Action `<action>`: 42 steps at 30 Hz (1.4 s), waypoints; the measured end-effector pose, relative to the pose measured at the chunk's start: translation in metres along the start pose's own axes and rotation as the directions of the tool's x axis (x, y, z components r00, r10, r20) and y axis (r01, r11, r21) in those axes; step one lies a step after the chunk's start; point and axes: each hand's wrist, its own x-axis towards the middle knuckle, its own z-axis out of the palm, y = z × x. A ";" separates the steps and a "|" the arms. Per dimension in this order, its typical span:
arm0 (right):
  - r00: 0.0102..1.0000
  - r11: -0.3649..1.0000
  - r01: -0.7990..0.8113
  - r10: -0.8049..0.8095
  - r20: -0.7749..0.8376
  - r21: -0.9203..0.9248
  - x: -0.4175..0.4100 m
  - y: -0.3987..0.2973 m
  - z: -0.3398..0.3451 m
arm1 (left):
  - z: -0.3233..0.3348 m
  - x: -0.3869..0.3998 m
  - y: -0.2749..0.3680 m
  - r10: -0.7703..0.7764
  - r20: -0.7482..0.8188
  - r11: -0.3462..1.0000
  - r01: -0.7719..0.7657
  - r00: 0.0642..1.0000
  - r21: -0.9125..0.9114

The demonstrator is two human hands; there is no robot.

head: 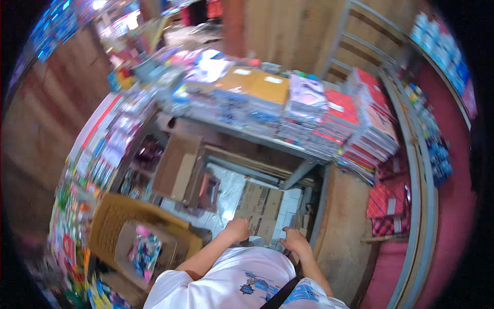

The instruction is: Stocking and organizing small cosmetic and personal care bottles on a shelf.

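My left hand (237, 230) is in front of my white shirt (254, 266), its fingers curled and partly hidden. Further right, my right hand (295, 241) hangs near the side of a wooden surface (339, 228), its fingers bent. No object shows in either hand, though blur hides the fingertips. Between and beyond the hands, flattened cardboard (260, 202) lies on the white tiled floor (229, 189). An open cardboard box (177, 166) stands ahead on the left.
Stacked packets and books (328, 112) line the shelf ahead. A brown plastic chair (142, 208) at left bears an open carton (170, 251) with colourful packets (144, 251). Small goods (112, 146) cover the left counter. Red plaid packs (388, 208) sit at right; a ladder (362, 34) leans behind.
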 end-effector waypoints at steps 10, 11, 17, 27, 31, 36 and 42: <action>0.898 0.917 0.389 -0.355 0.259 -0.090 0.007 -0.161 0.089 | 0.037 -0.190 -0.128 -0.487 0.021 0.851 0.480 0.873 -0.214; 0.877 0.900 0.431 -0.399 0.266 -0.071 0.002 -0.173 0.098 | 0.047 -0.209 -0.136 -0.518 0.022 0.826 0.507 0.855 -0.247; 0.728 0.772 0.611 -0.462 0.506 -0.174 0.004 -0.213 0.154 | 0.123 -0.285 -0.176 -0.862 -0.296 0.494 0.811 0.411 -0.314; 0.551 0.531 0.801 -0.474 0.687 -0.276 0.031 -0.255 0.171 | 0.186 -0.334 -0.184 -0.950 -0.306 0.293 0.526 0.064 -0.799; 0.595 0.532 0.780 -0.470 0.653 -0.328 0.039 -0.265 0.171 | 0.199 -0.347 -0.188 -0.941 -0.336 0.325 0.400 0.045 -0.857; 0.569 0.542 0.783 -0.425 0.704 -0.306 0.040 -0.273 0.181 | 0.188 -0.363 -0.205 -0.924 -0.360 0.304 0.325 -0.127 -0.895; 0.572 0.542 0.788 -0.469 0.673 -0.293 0.037 -0.312 0.227 | 0.192 -0.386 -0.288 -0.915 -0.308 0.292 0.101 -0.260 -0.951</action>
